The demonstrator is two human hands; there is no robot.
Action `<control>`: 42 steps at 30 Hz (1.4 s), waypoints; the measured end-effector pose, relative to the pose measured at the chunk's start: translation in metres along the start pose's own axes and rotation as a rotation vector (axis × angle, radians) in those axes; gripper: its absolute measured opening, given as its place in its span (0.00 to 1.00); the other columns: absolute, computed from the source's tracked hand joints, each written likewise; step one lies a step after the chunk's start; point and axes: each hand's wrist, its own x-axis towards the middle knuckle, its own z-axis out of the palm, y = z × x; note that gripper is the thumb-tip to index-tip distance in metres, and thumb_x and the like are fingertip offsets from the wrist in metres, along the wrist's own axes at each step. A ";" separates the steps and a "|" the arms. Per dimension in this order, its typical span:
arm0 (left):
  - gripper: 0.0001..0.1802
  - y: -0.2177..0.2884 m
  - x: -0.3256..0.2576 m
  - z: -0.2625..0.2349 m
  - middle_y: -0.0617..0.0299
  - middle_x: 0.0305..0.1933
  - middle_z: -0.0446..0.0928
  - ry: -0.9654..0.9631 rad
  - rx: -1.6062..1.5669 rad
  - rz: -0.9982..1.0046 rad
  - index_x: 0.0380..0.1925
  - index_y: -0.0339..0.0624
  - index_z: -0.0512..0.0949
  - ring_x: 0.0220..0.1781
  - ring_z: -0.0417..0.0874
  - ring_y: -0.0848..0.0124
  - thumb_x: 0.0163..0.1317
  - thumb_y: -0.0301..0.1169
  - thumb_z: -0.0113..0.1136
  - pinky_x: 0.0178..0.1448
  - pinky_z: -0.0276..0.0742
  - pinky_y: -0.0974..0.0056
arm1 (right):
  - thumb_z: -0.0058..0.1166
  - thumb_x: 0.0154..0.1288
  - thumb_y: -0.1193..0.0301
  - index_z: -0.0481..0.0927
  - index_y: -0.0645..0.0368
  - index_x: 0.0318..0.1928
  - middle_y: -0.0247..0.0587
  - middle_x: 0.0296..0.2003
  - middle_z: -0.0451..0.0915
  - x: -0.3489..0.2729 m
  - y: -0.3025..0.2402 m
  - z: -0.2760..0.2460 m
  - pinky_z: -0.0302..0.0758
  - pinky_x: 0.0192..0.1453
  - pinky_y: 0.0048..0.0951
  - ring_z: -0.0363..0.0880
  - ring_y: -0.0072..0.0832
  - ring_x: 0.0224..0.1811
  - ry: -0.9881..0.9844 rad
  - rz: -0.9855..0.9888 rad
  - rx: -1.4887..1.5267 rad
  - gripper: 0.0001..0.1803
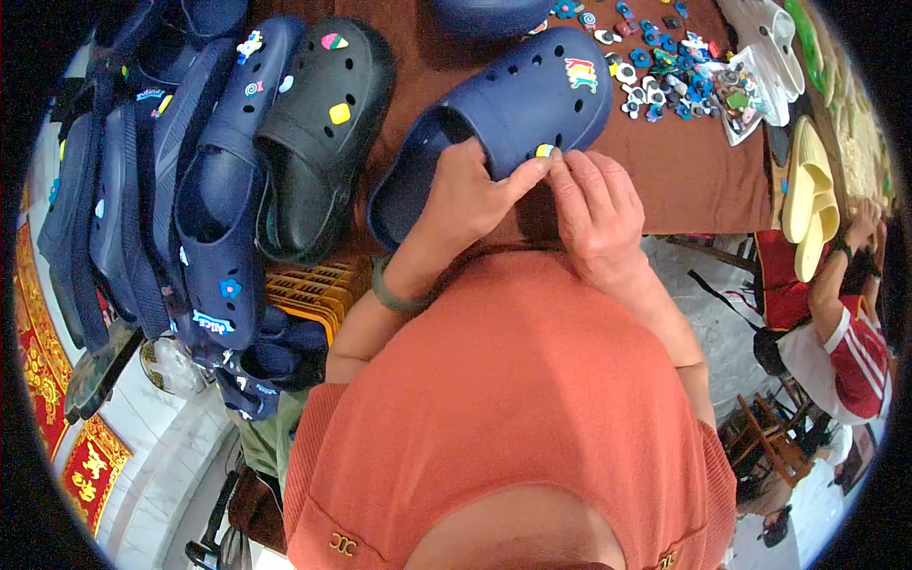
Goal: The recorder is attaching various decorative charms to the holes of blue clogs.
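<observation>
Two hands on navy foam clog (pixel 494 123) at near edge of brown-covered table (pixel 693 180): left hand (pixel 465 199) clamps its side, right hand (pixel 594 209) fingertips pinched on small yellow charm (pixel 543 150), not visibly seated. Rainbow charm (pixel 580 73) already fixed; several holes empty. Loose charm pile (pixel 665 66) toward far right corner.

A brown table (pixel 684 180) was set over pale tiled floor (pixel 161 446); wooden chairs (pixel 774 442) were seen right, daylight throughout.
</observation>
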 end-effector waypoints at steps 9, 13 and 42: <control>0.18 0.000 0.000 -0.001 0.57 0.43 0.81 0.003 0.119 -0.004 0.44 0.34 0.78 0.45 0.81 0.72 0.56 0.31 0.64 0.50 0.75 0.66 | 0.64 0.46 0.76 0.80 0.57 0.35 0.36 0.32 0.78 0.008 0.025 0.007 0.71 0.41 0.35 0.75 0.34 0.34 0.099 0.064 0.345 0.12; 0.15 -0.004 -0.002 0.000 0.61 0.44 0.81 0.010 0.019 0.014 0.44 0.34 0.78 0.45 0.79 0.73 0.58 0.29 0.61 0.52 0.73 0.67 | 0.64 0.47 0.73 0.78 0.55 0.39 0.35 0.36 0.77 0.017 0.022 0.006 0.67 0.47 0.35 0.74 0.33 0.39 0.047 0.139 0.300 0.15; 0.11 -0.010 -0.001 0.004 0.60 0.37 0.82 0.041 0.073 0.026 0.39 0.33 0.79 0.39 0.80 0.74 0.59 0.28 0.61 0.45 0.76 0.67 | 0.51 0.48 0.69 0.75 0.60 0.35 0.39 0.35 0.74 0.048 0.041 -0.016 0.70 0.51 0.34 0.73 0.32 0.41 -0.241 -0.432 0.114 0.13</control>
